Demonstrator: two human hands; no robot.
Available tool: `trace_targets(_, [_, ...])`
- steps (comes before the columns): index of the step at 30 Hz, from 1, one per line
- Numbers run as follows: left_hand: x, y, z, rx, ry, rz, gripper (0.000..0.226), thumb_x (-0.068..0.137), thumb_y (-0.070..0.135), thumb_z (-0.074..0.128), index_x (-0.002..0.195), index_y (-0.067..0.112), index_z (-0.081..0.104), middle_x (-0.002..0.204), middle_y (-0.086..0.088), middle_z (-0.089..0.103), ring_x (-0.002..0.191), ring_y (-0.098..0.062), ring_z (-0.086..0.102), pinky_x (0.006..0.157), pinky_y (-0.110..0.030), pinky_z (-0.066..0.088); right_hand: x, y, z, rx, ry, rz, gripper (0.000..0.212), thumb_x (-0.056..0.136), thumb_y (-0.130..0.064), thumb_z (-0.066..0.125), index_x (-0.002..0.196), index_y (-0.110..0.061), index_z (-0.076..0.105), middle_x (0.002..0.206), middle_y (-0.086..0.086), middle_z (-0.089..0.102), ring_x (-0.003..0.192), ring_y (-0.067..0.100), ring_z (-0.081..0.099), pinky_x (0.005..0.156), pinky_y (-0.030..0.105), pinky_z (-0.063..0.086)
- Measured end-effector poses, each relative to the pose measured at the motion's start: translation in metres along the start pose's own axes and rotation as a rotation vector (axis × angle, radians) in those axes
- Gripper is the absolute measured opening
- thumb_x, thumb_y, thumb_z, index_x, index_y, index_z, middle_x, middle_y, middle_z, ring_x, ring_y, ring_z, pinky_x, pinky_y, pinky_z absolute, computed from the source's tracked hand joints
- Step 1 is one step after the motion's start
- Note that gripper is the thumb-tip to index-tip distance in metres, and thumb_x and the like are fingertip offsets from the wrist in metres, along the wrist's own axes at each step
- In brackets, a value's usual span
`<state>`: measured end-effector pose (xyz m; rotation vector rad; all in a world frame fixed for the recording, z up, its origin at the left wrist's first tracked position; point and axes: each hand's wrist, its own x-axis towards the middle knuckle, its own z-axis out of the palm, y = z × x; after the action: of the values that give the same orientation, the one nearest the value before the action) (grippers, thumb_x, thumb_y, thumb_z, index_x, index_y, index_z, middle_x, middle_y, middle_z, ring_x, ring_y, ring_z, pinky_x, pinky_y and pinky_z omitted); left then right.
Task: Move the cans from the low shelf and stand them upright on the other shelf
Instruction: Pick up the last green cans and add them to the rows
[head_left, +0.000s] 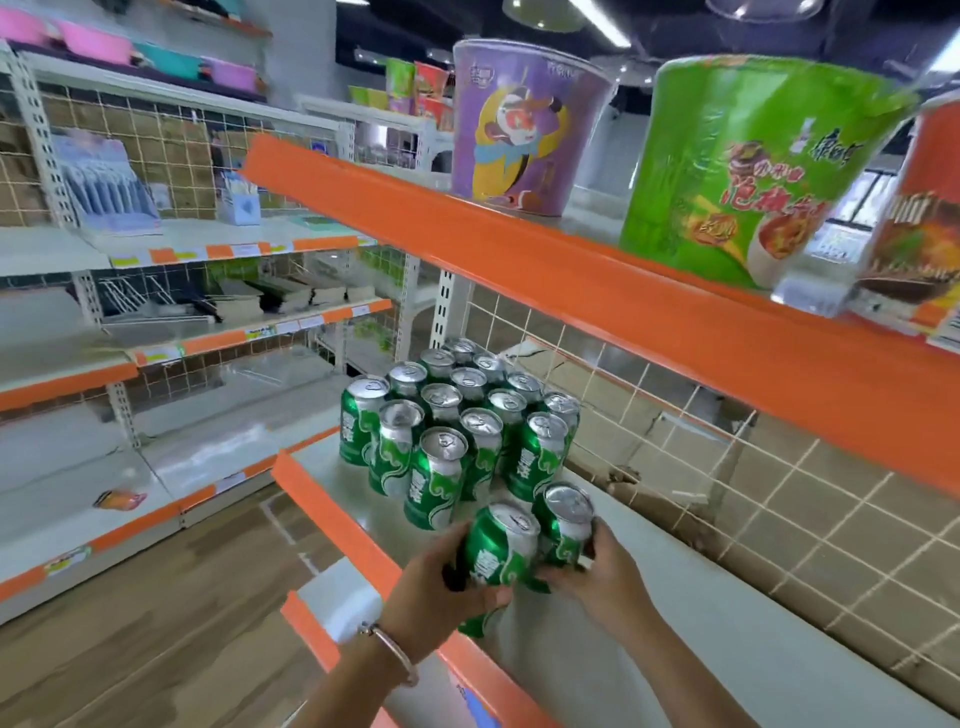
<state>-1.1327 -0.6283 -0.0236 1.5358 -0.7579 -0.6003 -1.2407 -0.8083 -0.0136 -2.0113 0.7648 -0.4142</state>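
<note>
Several green cans (457, 415) stand upright in rows on a white shelf (675, 623) with an orange front edge. Just in front of that group, over the shelf, my left hand (441, 587) grips a green can (498, 551), tilted slightly. Beside it my right hand (602, 571) grips a second green can (563, 522). The two held cans touch each other. Another green can bottom shows below my left hand. The low shelf the cans come from is hidden below.
An orange-edged shelf (571, 260) overhangs the cans, carrying large noodle tubs, purple (524, 124) and green (743, 171). A wire grid back panel (779, 493) bounds the shelf on the right. Other shelving units (156, 249) stand across the aisle at left.
</note>
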Motion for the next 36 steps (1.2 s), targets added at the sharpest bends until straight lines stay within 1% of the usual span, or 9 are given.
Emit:
trace_targets(6, [0.006, -0.009, -0.004, -0.016, -0.004, 0.046, 0.066, 0.047, 0.056, 0.086, 0.107, 0.048, 0.062, 0.109, 0.004, 0.068, 0.107, -0.011, 0.063, 0.097, -0.035, 0.050, 0.028, -0.030, 0.023, -0.063, 0.073, -0.128, 0.052, 0.078, -0.010, 0.072, 0.126, -0.018, 0.052, 0.106, -0.005, 0.060, 0.102, 0.015, 0.058, 0.086, 0.027, 0.045])
trace_targets(12, [0.006, -0.007, -0.007, -0.028, -0.018, 0.052, 0.069, 0.050, 0.047, 0.089, 0.113, 0.044, 0.062, 0.113, 0.001, 0.066, 0.111, -0.015, 0.062, 0.098, -0.036, 0.048, 0.047, -0.032, 0.042, 0.055, 0.024, -0.041, 0.039, 0.078, -0.032, 0.067, 0.114, -0.025, 0.056, 0.108, -0.001, 0.066, 0.102, 0.021, 0.064, 0.092, 0.044, 0.052])
trace_targets(18, [0.006, -0.011, -0.008, -0.063, -0.059, 0.062, 0.074, 0.058, 0.042, 0.087, 0.124, 0.037, 0.055, 0.120, 0.002, 0.065, 0.116, -0.017, 0.059, 0.100, -0.039, 0.047, 0.053, -0.024, 0.053, -0.188, 0.194, -0.086, 0.029, 0.079, -0.045, 0.062, 0.103, -0.031, 0.053, 0.098, -0.004, 0.056, 0.093, 0.018, 0.058, 0.079, 0.033, 0.051])
trace_targets(21, [0.007, -0.009, -0.009, -0.137, -0.076, 0.038, 0.083, 0.050, 0.051, 0.087, 0.123, 0.031, 0.053, 0.112, 0.006, 0.070, 0.109, -0.011, 0.063, 0.091, -0.027, 0.050, 0.049, -0.032, 0.048, 0.006, 0.191, -0.115, 0.041, 0.069, -0.050, 0.062, 0.106, -0.032, 0.058, 0.099, -0.008, 0.066, 0.095, 0.014, 0.064, 0.078, 0.031, 0.054])
trace_targets(26, [0.008, -0.013, -0.013, -0.180, -0.068, 0.017, 0.090, 0.050, 0.049, 0.087, 0.127, 0.019, 0.052, 0.110, 0.005, 0.071, 0.108, -0.013, 0.065, 0.088, -0.025, 0.051, 0.011, -0.030, 0.037, 0.238, 0.125, 0.030, 0.052, 0.075, -0.010, 0.067, 0.121, -0.026, 0.048, 0.116, 0.000, 0.053, 0.090, 0.009, 0.059, 0.066, 0.017, 0.048])
trace_targets(28, [0.009, -0.013, -0.011, -0.151, -0.054, 0.030, 0.085, 0.052, 0.050, 0.086, 0.125, 0.022, 0.052, 0.112, 0.010, 0.070, 0.109, -0.009, 0.063, 0.092, -0.025, 0.050, -0.008, -0.028, 0.028, 0.277, -0.058, 0.057, 0.053, 0.057, -0.019, 0.066, 0.109, -0.022, 0.058, 0.115, 0.006, 0.063, 0.091, 0.016, 0.062, 0.069, 0.019, 0.049])
trace_targets(31, [0.015, -0.011, -0.008, -0.134, -0.060, 0.041, 0.065, 0.066, 0.029, 0.083, 0.123, 0.021, 0.052, 0.115, 0.008, 0.069, 0.109, -0.011, 0.063, 0.090, -0.022, 0.050, -0.026, -0.027, 0.028, 0.219, -0.414, 0.050, 0.074, 0.053, -0.023, 0.076, 0.123, -0.029, 0.051, 0.116, 0.001, 0.065, 0.106, 0.011, 0.062, 0.087, 0.030, 0.055])
trace_targets(33, [0.019, -0.008, -0.008, -0.130, -0.099, 0.037, 0.057, 0.073, 0.015, 0.075, 0.124, 0.021, 0.050, 0.117, 0.008, 0.067, 0.110, -0.011, 0.063, 0.088, -0.020, 0.049, -0.026, -0.025, 0.033, 0.131, -0.360, 0.032, 0.077, 0.052, -0.030, 0.081, 0.122, -0.035, 0.049, 0.114, -0.003, 0.064, 0.104, 0.008, 0.063, 0.090, 0.031, 0.054])
trace_targets(36, [0.024, -0.007, -0.011, -0.101, -0.105, -0.010, 0.073, 0.072, 0.030, 0.076, 0.136, 0.024, 0.041, 0.121, 0.012, 0.065, 0.114, -0.007, 0.060, 0.096, -0.028, 0.049, -0.021, -0.028, 0.043, 0.146, -0.176, 0.031, 0.066, 0.045, -0.032, 0.083, 0.107, -0.027, 0.058, 0.096, -0.002, 0.070, 0.085, 0.002, 0.066, 0.072, 0.019, 0.052])
